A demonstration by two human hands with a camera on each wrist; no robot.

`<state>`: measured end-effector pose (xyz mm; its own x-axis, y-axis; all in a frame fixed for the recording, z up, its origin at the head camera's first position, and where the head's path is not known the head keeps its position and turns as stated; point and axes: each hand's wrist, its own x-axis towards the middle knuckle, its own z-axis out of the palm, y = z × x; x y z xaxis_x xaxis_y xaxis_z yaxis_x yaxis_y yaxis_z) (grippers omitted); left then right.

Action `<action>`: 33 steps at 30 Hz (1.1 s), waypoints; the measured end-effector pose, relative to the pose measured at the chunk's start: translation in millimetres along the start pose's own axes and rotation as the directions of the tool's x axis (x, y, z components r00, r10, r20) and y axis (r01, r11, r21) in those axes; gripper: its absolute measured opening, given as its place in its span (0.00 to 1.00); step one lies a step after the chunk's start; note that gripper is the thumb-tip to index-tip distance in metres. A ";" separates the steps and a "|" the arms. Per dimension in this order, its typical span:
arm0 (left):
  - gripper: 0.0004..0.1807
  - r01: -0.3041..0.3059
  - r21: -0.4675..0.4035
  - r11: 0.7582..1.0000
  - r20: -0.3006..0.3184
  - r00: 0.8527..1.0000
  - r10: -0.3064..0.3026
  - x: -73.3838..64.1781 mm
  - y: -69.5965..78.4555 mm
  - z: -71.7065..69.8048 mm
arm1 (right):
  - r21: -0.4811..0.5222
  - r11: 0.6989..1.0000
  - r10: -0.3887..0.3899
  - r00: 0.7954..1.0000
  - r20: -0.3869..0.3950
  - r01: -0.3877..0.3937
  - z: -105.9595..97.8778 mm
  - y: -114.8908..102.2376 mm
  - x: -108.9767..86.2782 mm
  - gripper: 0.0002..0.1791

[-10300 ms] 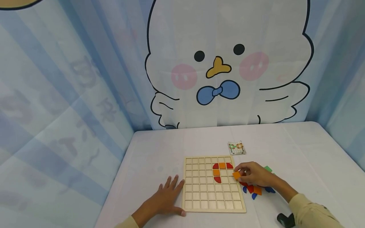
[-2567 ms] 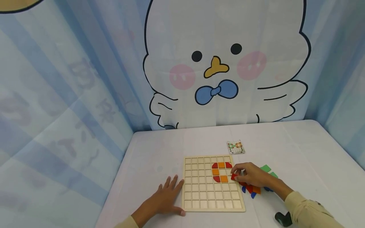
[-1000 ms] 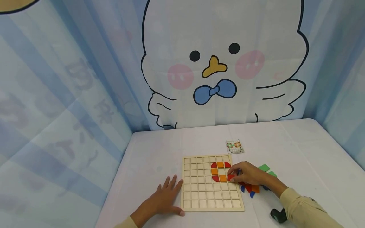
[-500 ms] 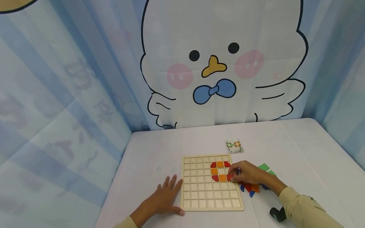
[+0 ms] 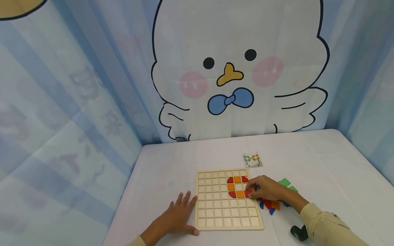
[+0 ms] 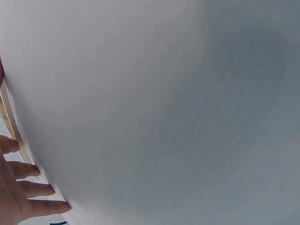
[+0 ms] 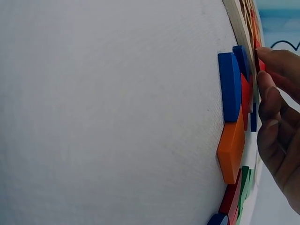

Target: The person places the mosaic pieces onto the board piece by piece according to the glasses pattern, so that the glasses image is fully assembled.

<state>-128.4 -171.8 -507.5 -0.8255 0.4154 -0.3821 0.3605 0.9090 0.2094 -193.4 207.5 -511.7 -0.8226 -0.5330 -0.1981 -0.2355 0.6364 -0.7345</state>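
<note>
A wooden grid board [image 5: 215, 222] lies on the white table. Orange squares [image 5: 237, 179] and red rounded pieces [image 5: 230, 180] form a C-like outline in its upper right cells. My right hand [image 5: 266, 188] pinches a red piece [image 5: 247, 193] between thumb and fingertips, down at a cell by the board's right edge. In the right wrist view, the fingertips [image 7: 263, 52] meet at the red piece, next to the board's rim. My left hand [image 5: 178, 215] lies spread on the table, its index finger and thumb at the board's left edge.
Loose blue [image 7: 229, 86], orange [image 7: 230, 152], red and green [image 5: 284, 182] blocks lie right of the board, partly beneath the right hand. A small pattern card [image 5: 252, 160] lies behind the board. A dark green object [image 5: 299, 233] sits by the right sleeve.
An orange square, earlier in my right hand, now sits in the board's lower row. The right hand has since carried a red piece leftward into the cell beside it. The left hand stays put.
</note>
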 end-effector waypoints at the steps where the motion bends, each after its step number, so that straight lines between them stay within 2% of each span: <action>1: 0.67 -0.002 -0.001 1.000 0.000 1.000 0.002 -0.4 0.2 -0.1 | -0.001 1.000 0.000 1.000 0.002 0.000 0.0 -0.1 0.0 0.08; 12: 0.66 -0.008 0.020 1.000 -0.012 1.000 0.008 -0.3 -0.2 -2.2 | 0.001 1.000 -0.013 1.000 -0.001 0.013 -2.1 -0.9 2.5 0.08; 19: 0.66 -0.009 0.005 1.000 -0.012 1.000 0.009 -1.4 -0.8 0.7 | 0.003 1.000 -0.024 1.000 0.007 0.024 -0.4 0.6 1.8 0.08; 26: 0.66 -0.005 0.027 1.000 -0.011 1.000 0.005 0.4 -2.4 4.2 | -0.011 1.000 -0.024 1.000 0.014 0.024 -2.0 0.4 2.6 0.07; 33: 0.66 -0.007 0.023 1.000 -0.013 1.000 0.008 -0.9 -1.6 1.3 | -0.008 0.999 -0.039 0.999 0.011 0.039 -2.2 -1.4 2.6 0.07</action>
<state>-127.7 -173.6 -508.7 -0.8283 0.4219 -0.3688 0.3763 0.9064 0.1918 -196.3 206.4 -509.7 -0.8068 -0.5639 -0.1766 -0.2717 0.6194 -0.7366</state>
